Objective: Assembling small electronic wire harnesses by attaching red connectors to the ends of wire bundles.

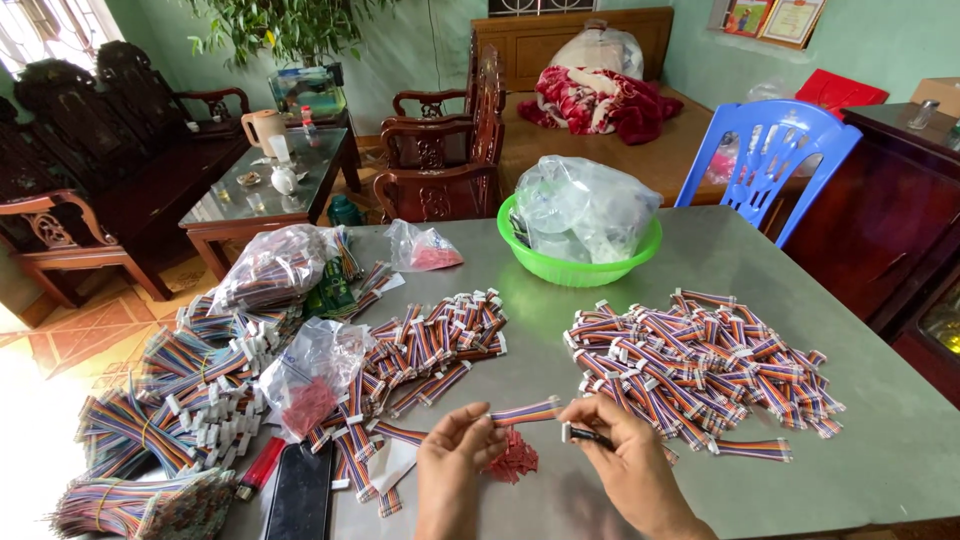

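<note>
A ribbon cable [527, 412] is pinched at its near end by the left hand [452, 462] and at its far end by the right hand [622, 450], above the table [860, 330]. A red pile [515, 460] lies beneath; a cable heap [700, 365] sits just right.

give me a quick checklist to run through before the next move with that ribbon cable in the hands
1. Cable gripped at both ends: ok, the left hand pinches one end of the ribbon cable and the right hand the other.
2. Cable lifted off the table: ok, it is held above the surface.
3. Right hand's dark tool lined up with the connector: cannot tell, too small.
4. Small red parts within reach: ok, beneath the hands.
5. Pile of cables on the right close by: ok.
6. Phone away from the work: ok, at the table edge.
</note>
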